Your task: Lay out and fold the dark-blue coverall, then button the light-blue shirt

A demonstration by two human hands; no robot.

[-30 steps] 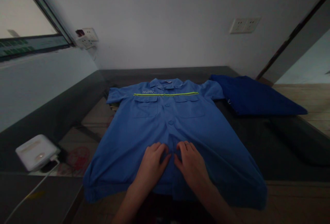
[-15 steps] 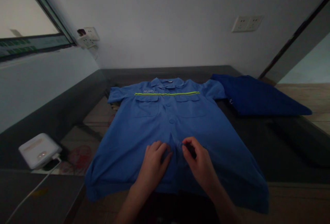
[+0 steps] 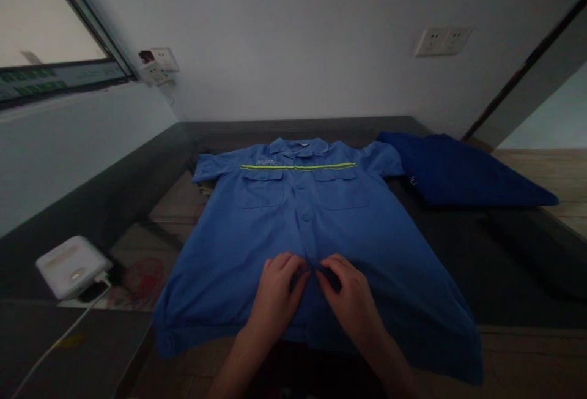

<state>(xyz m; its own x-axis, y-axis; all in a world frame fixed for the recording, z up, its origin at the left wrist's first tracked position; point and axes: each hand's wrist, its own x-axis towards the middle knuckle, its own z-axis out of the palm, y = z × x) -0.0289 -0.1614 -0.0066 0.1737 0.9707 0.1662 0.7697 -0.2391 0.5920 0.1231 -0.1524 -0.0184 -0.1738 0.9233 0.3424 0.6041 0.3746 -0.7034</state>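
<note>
A blue short-sleeved work shirt [image 3: 229, 252] lies spread face up, collar away from me, with a yellow-green stripe across the chest and two flap pockets. Its upper front is closed by buttons [image 3: 306, 218]. Low on the button placket, my left hand [image 3: 279, 283] pinches the shirt's edge between thumb and fingers. Close beside it, my right hand [image 3: 346, 286] pinches the facing edge. The fingertips of both hands nearly meet over the front opening. Whether a button is between them is hidden by the fingers.
The shirt rests on a dark glossy table [image 3: 468, 252]. A darker blue folded garment [image 3: 468, 169] lies at the right, touching the sleeve. At the left sits a white device [image 3: 73, 266] with a white cable [image 3: 59, 339]. Wall sockets [image 3: 443, 41] are behind.
My two hands have come closer together, bringing the front edges of the shirt together. My left thumb and fingers have closed into a pinch on the cloth.
</note>
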